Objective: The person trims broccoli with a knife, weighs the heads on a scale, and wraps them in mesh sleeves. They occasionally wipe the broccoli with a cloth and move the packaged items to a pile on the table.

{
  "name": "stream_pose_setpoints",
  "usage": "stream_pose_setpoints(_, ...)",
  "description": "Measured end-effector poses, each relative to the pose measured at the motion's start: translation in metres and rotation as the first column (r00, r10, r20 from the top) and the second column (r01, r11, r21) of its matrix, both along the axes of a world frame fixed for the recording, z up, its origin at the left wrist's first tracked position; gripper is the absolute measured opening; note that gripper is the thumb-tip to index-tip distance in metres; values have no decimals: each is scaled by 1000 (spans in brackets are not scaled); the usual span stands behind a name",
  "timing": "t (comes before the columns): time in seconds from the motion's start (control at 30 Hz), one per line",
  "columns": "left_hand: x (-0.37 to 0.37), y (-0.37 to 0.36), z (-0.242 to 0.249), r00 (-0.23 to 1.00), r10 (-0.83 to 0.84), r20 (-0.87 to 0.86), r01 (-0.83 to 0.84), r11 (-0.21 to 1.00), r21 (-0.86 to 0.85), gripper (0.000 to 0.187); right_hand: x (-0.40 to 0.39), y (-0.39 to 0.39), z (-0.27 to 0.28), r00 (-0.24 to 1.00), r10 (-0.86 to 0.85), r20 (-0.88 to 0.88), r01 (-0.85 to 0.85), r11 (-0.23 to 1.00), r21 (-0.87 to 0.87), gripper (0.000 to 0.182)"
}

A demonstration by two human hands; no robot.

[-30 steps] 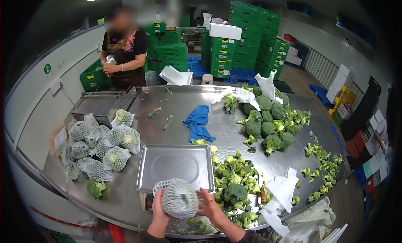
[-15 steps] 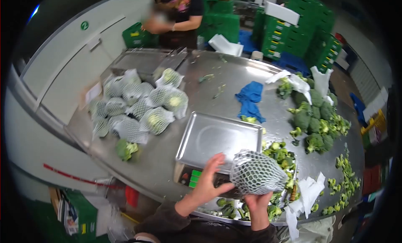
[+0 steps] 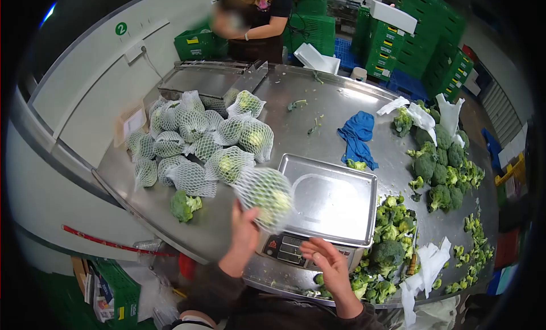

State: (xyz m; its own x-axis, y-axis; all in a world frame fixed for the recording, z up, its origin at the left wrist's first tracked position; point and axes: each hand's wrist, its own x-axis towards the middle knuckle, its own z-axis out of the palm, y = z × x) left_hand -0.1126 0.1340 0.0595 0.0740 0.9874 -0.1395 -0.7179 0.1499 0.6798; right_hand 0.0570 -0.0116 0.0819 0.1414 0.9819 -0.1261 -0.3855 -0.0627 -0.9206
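My left hand (image 3: pixel 244 233) is closed on a head of broccoli in a white foam net (image 3: pixel 266 198), lifted over the left edge of the scale. My right hand (image 3: pixel 330 264) holds nothing, its fingers apart, in front of the scale's display. The metal scale pan (image 3: pixel 330 199) bears nothing. To the left lies a pile of netted broccoli heads (image 3: pixel 193 125), with one bare broccoli head (image 3: pixel 183 206) in front of it. Loose broccoli pieces (image 3: pixel 392 222) and a larger broccoli head (image 3: pixel 388 254) lie right of the scale, near a knife with a wooden handle (image 3: pixel 412 266).
Unwrapped broccoli heads (image 3: pixel 441 159) are heaped at the right, with white foam nets (image 3: pixel 429 264) nearby. A blue cloth (image 3: pixel 357 138) lies behind the scale. Across the steel table (image 3: pixel 278 125) stands another person (image 3: pixel 267 28). Green crates (image 3: pixel 387 48) are stacked behind.
The netted broccoli has gone from my right hand to my left and moved left across the scale's front. My right hand has let go. The view has shifted slightly.
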Motion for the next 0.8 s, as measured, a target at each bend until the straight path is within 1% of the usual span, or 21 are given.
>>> stream_pose_setpoints(0.03,-14,19,-1,994,70,-82,-65,996,62,72,3,-1,-2,997,51,-57,-56,995,-83,39)
stream_pose_setpoints(0.07,-28,39,3,977,113,-179,-93,989,112,73,-1,-1,-1,997,-72,27,74,995,-71,28)
stream_pose_setpoints(0.1,-41,60,7,949,159,-271,-117,979,165,74,1,-3,-3,996,-81,27,82,994,-75,28)
stream_pose_setpoints(0.13,-54,83,10,811,282,-512,-132,942,308,77,6,-8,-8,995,-102,17,103,985,-137,28)
stream_pose_setpoints(0.17,-64,105,11,601,410,-686,-100,890,444,79,9,-12,-13,992,-124,8,123,972,-200,27)
stream_pose_setpoints(0.2,-70,125,15,335,527,-781,-30,834,550,81,9,-14,-18,986,-166,11,165,963,-212,24)
stream_pose_setpoints(0.23,-74,141,17,46,625,-779,76,775,627,84,7,-14,-19,985,-174,12,172,960,-219,24)
stream_pose_setpoints(0.27,-78,156,9,50,620,-783,83,779,621,84,5,-15,-20,982,-186,16,185,955,-233,24)
stream_pose_setpoints(0.3,-80,173,-6,-132,530,-838,128,847,515,83,4,-15,-20,980,-200,23,199,949,-246,23)
stream_pose_setpoints(0.33,-80,183,-16,-311,427,-849,151,904,399,82,2,-13,-18,981,-191,22,190,951,-243,22)
stream_pose_setpoints(0.37,-83,190,-26,-303,427,-852,161,904,396,82,-1,-12,-17,979,-203,25,203,948,-246,22)
stream_pose_setpoints(0.43,-88,196,-36,-397,309,-864,228,945,233,81,-3,-11,-14,989,-148,-4,143,964,-225,22)
stream_pose_setpoints(0.47,-92,199,-41,-343,321,-883,242,938,247,77,-3,-11,-13,993,-118,2,115,967,-228,22)
stream_pose_setpoints(0.5,-96,200,-44,-343,316,-885,255,938,236,77,-4,-12,-12,991,-131,-1,127,963,-240,22)
stream_pose_setpoints(0.57,-101,204,-53,-289,440,-850,294,886,359,73,-3,-12,-15,995,-101,23,104,961,-256,22)
stream_pose_setpoints(0.6,-110,209,-66,-253,575,-778,340,806,485,68,-3,-12,-15,995,-88,43,96,966,-241,23)
stream_pose_setpoints(0.67,-125,213,-83,-250,632,-734,355,765,538,65,-1,-13,-20,998,-38,45,48,964,-262,24)
stream_pose_setpoints(0.7,-131,210,-86,-247,623,-742,320,776,544,62,-2,-14,-19,999,-34,21,38,966,-254,25)
stream_pose_setpoints(0.73,-127,194,-72,-164,611,-775,270,783,560,57,-3,-14,-17,999,-22,42,32,970,-241,25)
stream_pose_setpoints(0.8,-136,176,-70,-93,616,-782,226,778,586,51,-3,-14,-19,998,-11,67,25,975,-221,23)
